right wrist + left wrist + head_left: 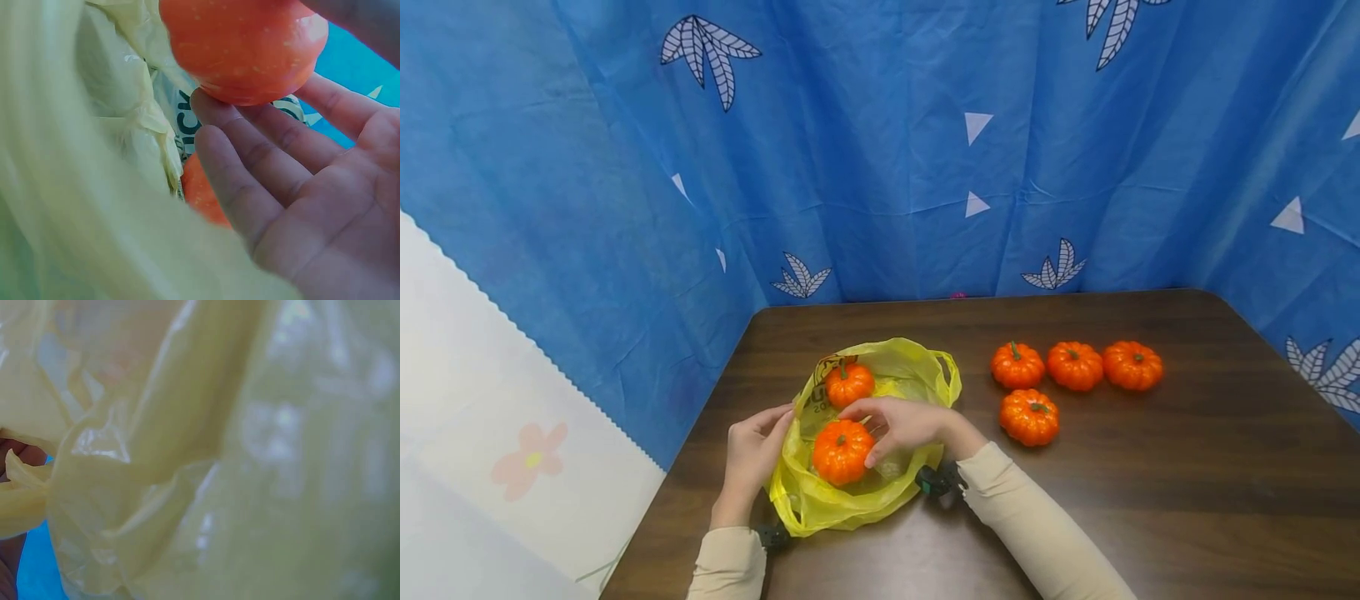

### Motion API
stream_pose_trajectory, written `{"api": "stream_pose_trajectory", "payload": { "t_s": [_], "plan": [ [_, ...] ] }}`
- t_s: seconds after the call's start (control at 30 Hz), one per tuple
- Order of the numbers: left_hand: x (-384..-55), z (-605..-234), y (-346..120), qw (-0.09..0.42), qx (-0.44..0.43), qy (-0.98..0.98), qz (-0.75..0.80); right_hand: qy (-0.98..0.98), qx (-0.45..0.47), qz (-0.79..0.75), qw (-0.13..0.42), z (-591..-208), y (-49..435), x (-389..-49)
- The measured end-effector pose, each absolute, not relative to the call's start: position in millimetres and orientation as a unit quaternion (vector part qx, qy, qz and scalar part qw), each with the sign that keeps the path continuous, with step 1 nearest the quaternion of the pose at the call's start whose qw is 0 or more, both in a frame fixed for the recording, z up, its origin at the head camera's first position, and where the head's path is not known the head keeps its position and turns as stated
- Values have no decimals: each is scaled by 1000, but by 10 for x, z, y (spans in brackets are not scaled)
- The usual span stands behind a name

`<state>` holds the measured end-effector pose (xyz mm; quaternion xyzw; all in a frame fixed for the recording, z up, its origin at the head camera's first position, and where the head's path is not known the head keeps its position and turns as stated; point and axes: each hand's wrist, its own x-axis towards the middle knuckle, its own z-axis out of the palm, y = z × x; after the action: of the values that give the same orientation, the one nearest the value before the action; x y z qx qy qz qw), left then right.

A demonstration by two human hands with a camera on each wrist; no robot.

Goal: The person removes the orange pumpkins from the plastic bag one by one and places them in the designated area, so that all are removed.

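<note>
A thin yellow plastic bag (850, 508) lies with its mouth spread on the brown table. My left hand (754, 450) pinches the bag's left rim between thumb and fingers; in the left wrist view the plastic (156, 519) covers most of the picture. Over the bag's mouth, my right hand (904, 427) grips a small orange pumpkin (841, 454). In the right wrist view, fingertips touch the underside of this pumpkin (244, 50). Another small pumpkin (850, 385) sits inside the bag at its far side, behind the held one.
Several more orange pumpkins stand to the right of the bag: three in a back row, including a rightmost one (1132, 365), and a nearer one (1030, 417). A blue patterned curtain (895, 167) hangs behind the table (1187, 500).
</note>
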<state>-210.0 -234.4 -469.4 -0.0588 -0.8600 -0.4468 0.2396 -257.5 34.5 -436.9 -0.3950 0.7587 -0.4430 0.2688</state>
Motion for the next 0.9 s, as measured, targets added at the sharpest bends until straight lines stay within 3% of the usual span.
{"api": "stream_pose_trajectory", "payload": {
  "t_s": [0.43, 0.9],
  "plan": [
    [-2109, -4692, -2344, 234, -50, -861, -448, 733, -399, -480, 272, -4348, 420, -2497],
    [-2110, -4700, -2344, 242, -61, -859, -447, 668, -404, -582, 226, -4419, 489, -2223]
  ]
}}
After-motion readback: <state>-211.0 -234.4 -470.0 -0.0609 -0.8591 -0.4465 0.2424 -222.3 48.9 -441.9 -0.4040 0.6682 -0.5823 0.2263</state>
